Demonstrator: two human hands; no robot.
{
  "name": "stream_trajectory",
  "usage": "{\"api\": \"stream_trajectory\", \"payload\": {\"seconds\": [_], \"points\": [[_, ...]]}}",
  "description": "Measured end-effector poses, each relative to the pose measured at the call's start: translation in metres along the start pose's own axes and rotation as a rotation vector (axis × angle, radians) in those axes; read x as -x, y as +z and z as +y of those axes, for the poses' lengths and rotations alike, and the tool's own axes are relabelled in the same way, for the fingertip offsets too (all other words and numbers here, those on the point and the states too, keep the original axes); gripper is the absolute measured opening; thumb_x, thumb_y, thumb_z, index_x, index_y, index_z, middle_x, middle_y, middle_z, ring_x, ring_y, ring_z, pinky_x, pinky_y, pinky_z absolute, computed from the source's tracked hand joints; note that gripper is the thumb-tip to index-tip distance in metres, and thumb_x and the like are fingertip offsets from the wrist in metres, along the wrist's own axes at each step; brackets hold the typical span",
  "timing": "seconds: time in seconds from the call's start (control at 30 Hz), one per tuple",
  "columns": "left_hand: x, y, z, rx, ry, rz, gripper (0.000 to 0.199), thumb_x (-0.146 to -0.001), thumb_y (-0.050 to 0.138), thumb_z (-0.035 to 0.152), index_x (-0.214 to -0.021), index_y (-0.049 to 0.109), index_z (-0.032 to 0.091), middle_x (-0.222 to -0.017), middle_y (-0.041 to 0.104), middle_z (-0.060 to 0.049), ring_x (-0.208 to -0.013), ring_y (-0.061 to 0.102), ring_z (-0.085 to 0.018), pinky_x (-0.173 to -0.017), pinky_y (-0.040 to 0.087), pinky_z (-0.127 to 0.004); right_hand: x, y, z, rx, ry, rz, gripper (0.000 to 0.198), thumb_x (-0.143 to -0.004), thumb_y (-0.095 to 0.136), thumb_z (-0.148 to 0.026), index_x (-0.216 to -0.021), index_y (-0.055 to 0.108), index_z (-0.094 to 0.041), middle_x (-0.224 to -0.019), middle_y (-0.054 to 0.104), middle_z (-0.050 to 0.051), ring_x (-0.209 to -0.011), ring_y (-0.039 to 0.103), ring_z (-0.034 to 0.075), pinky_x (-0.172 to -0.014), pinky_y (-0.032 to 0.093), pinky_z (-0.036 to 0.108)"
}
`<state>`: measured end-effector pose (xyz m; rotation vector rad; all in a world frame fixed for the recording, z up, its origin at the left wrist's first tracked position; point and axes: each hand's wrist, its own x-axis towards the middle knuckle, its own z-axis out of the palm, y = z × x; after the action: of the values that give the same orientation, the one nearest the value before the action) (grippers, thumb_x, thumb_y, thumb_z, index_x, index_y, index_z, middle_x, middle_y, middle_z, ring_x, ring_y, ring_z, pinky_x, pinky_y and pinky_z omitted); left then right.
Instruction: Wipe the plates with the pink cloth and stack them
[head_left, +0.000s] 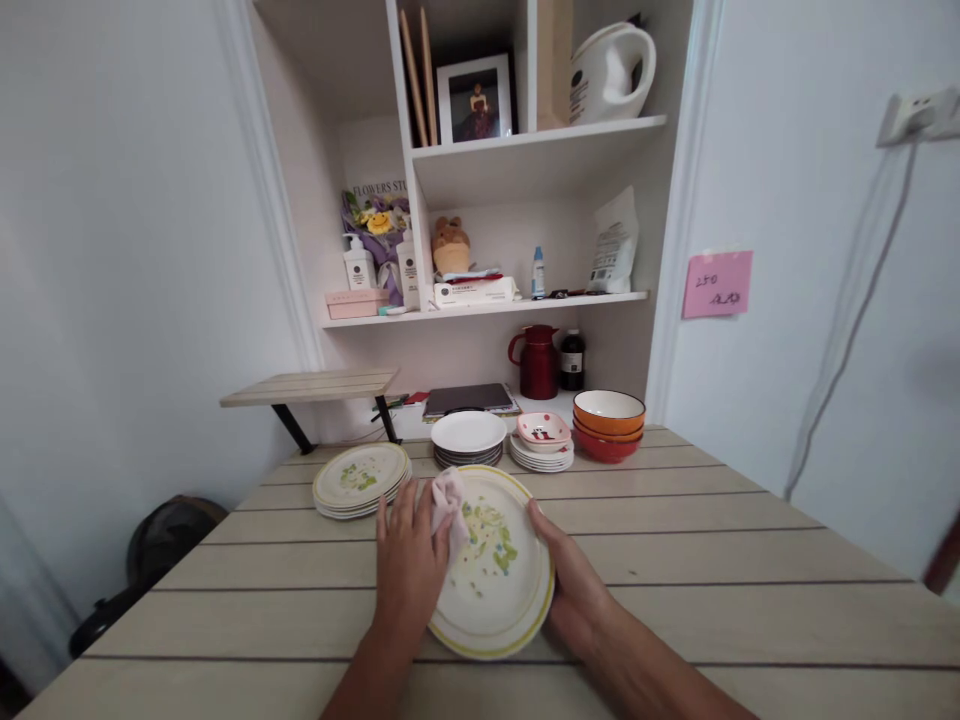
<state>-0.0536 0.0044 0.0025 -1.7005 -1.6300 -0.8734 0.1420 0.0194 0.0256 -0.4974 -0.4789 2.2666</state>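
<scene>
A cream plate [502, 610] with a yellow rim and a green floral print is tilted up toward me above the table. My right hand [574, 580] grips its right edge, thumb on the rim and fingers behind it. My left hand [411, 550] presses a pale pink cloth [450, 505] against the plate's upper left part, its fingers closed over the cloth. Left of the hands lies a stack of matching floral plates [361, 475]. Straight behind the held plate stands a pile of plates with a white one [469, 432] on top.
Small white plates [541, 459] carry a pink patterned bowl [543, 430]. Orange and red bowls [609, 425] are stacked at the right back. A raised wooden stand [311, 387] is at the left. Behind are a laptop [469, 400], a red jug [538, 362] and white shelves [540, 307].
</scene>
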Motion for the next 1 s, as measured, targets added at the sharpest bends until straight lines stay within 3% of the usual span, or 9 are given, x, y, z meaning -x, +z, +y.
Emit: {"api": "stream_trajectory", "payload": {"seconds": [0.23,0.33,0.4,0.53,0.73,0.83,1.0], "points": [[0.006,-0.008,0.031,0.147,0.352,-0.174,0.050,-0.092,0.048,0.025,-0.141,0.041,0.022,-0.150,0.042,-0.007,-0.140,0.034,-0.025,-0.115,0.029,-0.050,0.001,-0.007,-0.025,-0.039,-0.207,-0.005,0.060,-0.088,0.051,-0.052,-0.129,0.056,-0.009,-0.115,0.071,0.016,-0.112,0.064,0.026,-0.104,0.042,0.043],[0.008,-0.013,0.040,0.174,0.533,-0.253,0.057,-0.091,0.051,0.025,-0.145,0.034,0.022,-0.154,0.036,-0.006,-0.142,0.028,-0.024,-0.117,0.026,-0.048,0.003,-0.003,-0.018,-0.041,-0.141,-0.054,0.063,-0.088,0.049,-0.055,-0.125,0.058,-0.005,-0.112,0.071,0.018,-0.112,0.064,0.027,-0.104,0.042,0.041],[0.008,-0.016,0.041,0.162,0.571,-0.273,0.059,-0.091,0.052,0.028,-0.146,0.033,0.023,-0.155,0.033,-0.005,-0.143,0.026,-0.024,-0.117,0.024,-0.049,0.004,0.000,-0.009,-0.028,-0.071,-0.055,0.061,-0.087,0.052,-0.053,-0.123,0.060,-0.004,-0.108,0.073,0.018,-0.110,0.065,0.026,-0.103,0.043,0.040],[0.004,-0.015,0.035,0.108,0.459,-0.258,0.059,-0.093,0.048,0.032,-0.148,0.028,0.029,-0.156,0.030,-0.003,-0.143,0.026,-0.026,-0.117,0.019,-0.054,0.001,0.005,0.007,-0.008,-0.056,-0.020,0.051,-0.088,0.055,-0.046,-0.122,0.061,-0.008,-0.104,0.075,0.013,-0.104,0.068,0.024,-0.102,0.044,0.040],[0.000,-0.003,0.019,-0.041,0.078,-0.115,0.051,-0.095,0.044,0.028,-0.145,0.037,0.022,-0.149,0.043,-0.010,-0.138,0.036,-0.029,-0.112,0.024,-0.060,-0.004,-0.003,0.004,-0.040,-0.029,-0.013,0.058,-0.086,0.057,-0.048,-0.128,0.057,-0.008,-0.110,0.073,0.016,-0.105,0.067,0.026,-0.103,0.043,0.041],[0.002,-0.002,0.016,-0.050,0.090,-0.124,0.048,-0.093,0.045,0.026,-0.140,0.043,0.018,-0.147,0.045,-0.011,-0.136,0.039,-0.028,-0.112,0.028,-0.057,-0.004,-0.007,-0.005,-0.066,-0.033,0.002,0.062,-0.085,0.056,-0.050,-0.131,0.054,-0.008,-0.116,0.070,0.017,-0.109,0.066,0.027,-0.103,0.043,0.042],[0.004,-0.005,0.026,0.027,0.274,-0.154,0.048,-0.092,0.048,0.025,-0.139,0.044,0.015,-0.147,0.045,-0.011,-0.137,0.039,-0.025,-0.112,0.032,-0.050,-0.002,-0.008,-0.018,-0.114,-0.089,-0.033,0.060,-0.087,0.052,-0.052,-0.130,0.055,-0.010,-0.118,0.070,0.016,-0.111,0.065,0.027,-0.103,0.043,0.043]]}}
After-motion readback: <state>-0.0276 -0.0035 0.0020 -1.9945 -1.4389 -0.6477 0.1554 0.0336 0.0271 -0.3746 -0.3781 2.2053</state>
